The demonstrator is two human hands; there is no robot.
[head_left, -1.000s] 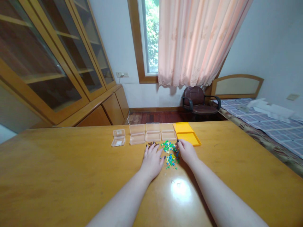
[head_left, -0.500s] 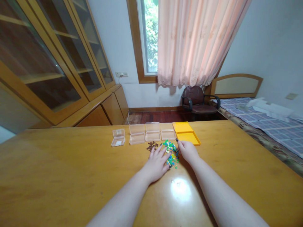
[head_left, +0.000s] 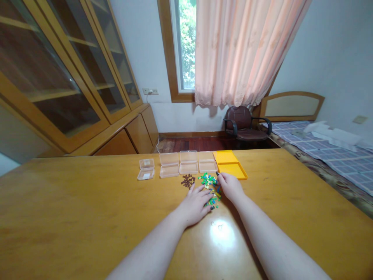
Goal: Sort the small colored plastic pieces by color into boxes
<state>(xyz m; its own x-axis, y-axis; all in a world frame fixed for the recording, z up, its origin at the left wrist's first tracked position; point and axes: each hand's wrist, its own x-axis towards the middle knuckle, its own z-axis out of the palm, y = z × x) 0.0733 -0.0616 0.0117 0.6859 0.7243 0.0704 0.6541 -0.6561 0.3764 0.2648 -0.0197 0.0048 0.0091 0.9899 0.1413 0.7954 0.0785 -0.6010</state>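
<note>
My left hand [head_left: 194,205] lies palm down at the near-left side of a scattered pile of small bricks [head_left: 208,179] in green, blue, yellow and white. Its fingers are spread, and the fingertips reach over the nearer bricks. To the pile's right edge, my right hand [head_left: 232,187] is closed, with its fingers curled under and pressed together; what they hold, if anything, is hidden. A separate cluster of brown pieces [head_left: 188,180] sits just beyond my left fingertips.
Behind the bricks, open clear plastic boxes [head_left: 169,170] stand in a row, with a smaller clear box [head_left: 145,174] at the left. An open yellow case [head_left: 233,171] is at the right. All rest on a wooden table [head_left: 87,210]. A chair [head_left: 244,123] stands beyond.
My left hand has slid slightly right and nearer to me, uncovering more of the brown pieces. My right hand has stayed almost in place.
</note>
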